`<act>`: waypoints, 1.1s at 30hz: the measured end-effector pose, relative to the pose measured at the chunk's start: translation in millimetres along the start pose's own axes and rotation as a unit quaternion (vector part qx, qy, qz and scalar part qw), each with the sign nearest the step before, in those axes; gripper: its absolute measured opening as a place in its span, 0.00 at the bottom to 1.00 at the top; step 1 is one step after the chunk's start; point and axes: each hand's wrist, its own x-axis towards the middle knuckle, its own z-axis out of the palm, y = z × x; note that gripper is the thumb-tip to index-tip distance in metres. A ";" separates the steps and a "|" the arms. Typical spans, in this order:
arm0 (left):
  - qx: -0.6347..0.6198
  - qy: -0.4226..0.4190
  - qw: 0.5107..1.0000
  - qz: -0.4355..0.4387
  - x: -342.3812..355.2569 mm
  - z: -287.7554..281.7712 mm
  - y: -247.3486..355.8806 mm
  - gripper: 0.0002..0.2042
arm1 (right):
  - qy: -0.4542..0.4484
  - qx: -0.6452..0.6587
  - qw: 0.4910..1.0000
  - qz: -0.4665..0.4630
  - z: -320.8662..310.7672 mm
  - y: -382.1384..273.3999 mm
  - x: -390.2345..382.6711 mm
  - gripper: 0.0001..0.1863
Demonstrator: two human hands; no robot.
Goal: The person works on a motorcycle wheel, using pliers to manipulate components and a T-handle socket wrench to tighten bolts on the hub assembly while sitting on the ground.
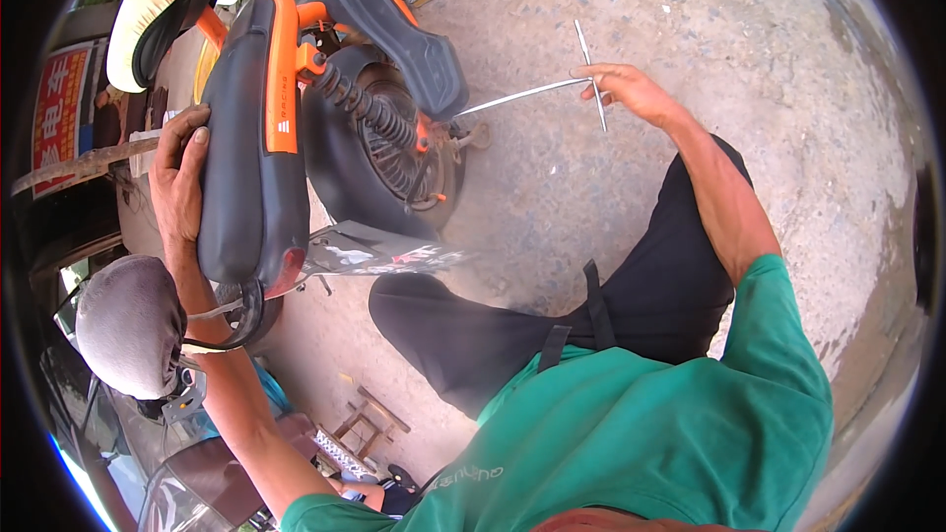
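A scooter with a long black seat [236,158] and an orange frame tube [281,49] stands at my left. My left hand [179,177] grips the near-left edge of that seat, thumb on top. Off to the right, my right hand [631,92] has its fingers around the crossbar of a silver T-handle wrench [522,97]. The wrench's long shaft slopes toward the side of the wheel [330,143], near a black coil spring [363,106]. A black plastic cover [434,69] hides part of the wheel; how the wrench tip sits there cannot be made out.
A dark mudguard [365,251] with white and red marks juts toward my knee. Close to my left forearm is a grey padded seat [128,325] of another vehicle. A small wooden stool [367,424] and another person's leg [365,493] are low in view, on rough concrete [788,138].
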 end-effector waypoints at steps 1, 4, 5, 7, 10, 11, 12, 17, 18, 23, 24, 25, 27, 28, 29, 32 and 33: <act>0.000 -0.002 1.000 -0.002 -0.1 0.4 -0.4 0.17 | -0.001 0.001 1.000 0.002 4.0 1.0 -1.3 0.26; -0.010 0.001 1.000 -0.002 1.0 0.2 -0.3 0.17 | 0.095 -0.229 0.962 -0.112 19.5 1.5 1.6 0.22; 0.003 -0.001 1.000 -0.002 1.5 1.1 0.1 0.16 | 0.155 -0.134 0.967 -0.152 22.0 4.4 6.7 0.21; 0.018 -0.001 1.000 -0.004 0.8 -1.8 -0.2 0.16 | 0.210 -0.035 0.958 -0.192 30.7 -0.9 12.2 0.20; 0.024 -0.007 1.000 0.000 1.2 -2.1 -2.4 0.16 | 0.256 0.083 0.960 -0.077 33.8 -6.5 12.8 0.21; 0.014 -0.007 1.000 0.008 1.1 -0.9 -3.1 0.16 | 0.214 0.066 0.975 -0.009 33.7 -4.6 13.4 0.22; 0.007 -0.008 1.000 0.014 -0.1 -1.4 -3.5 0.16 | 0.168 0.050 0.983 0.060 35.5 -2.3 14.5 0.23; 0.007 -0.005 1.000 0.007 0.3 0.5 -4.2 0.16 | 0.022 -0.062 0.998 -0.005 17.4 13.5 2.5 0.19; 0.006 -0.006 1.000 0.007 0.2 -1.3 -3.6 0.16 | -0.051 -0.184 0.981 -0.023 16.1 14.7 0.1 0.16; -0.012 -0.011 1.000 0.011 0.9 -2.5 -13.4 0.15 | 0.102 -0.479 0.802 -0.343 20.8 14.1 -6.8 0.13; -0.017 -0.011 1.000 0.012 0.7 -2.5 -13.6 0.15 | 0.130 -0.480 0.791 -0.357 22.0 5.5 -9.6 0.12; -0.019 -0.010 1.000 0.012 0.3 -2.8 -13.5 0.15 | 0.129 -0.481 0.790 -0.356 23.0 9.3 -10.2 0.12; -0.009 -0.015 0.999 0.032 -0.8 -4.6 -12.6 0.14 | 0.166 -0.030 0.978 -0.122 28.5 15.8 -10.4 0.11; -0.010 -0.013 0.999 0.031 -0.8 -5.1 -12.6 0.14 | 0.165 -0.032 0.978 -0.122 27.5 12.5 -13.2 0.11; -0.015 -0.010 1.000 0.019 -0.2 -5.4 -12.6 0.14 | 0.181 -0.009 0.981 -0.066 24.9 7.9 -17.3 0.11; -0.019 -0.008 1.000 0.005 -1.6 -2.6 -11.6 0.14 | 0.207 0.040 0.978 -0.011 32.5 7.6 -18.5 0.11; -0.018 -0.005 1.000 0.006 -1.5 -1.5 -10.8 0.14 | 0.218 0.066 0.974 -0.016 36.9 8.3 -17.0 0.11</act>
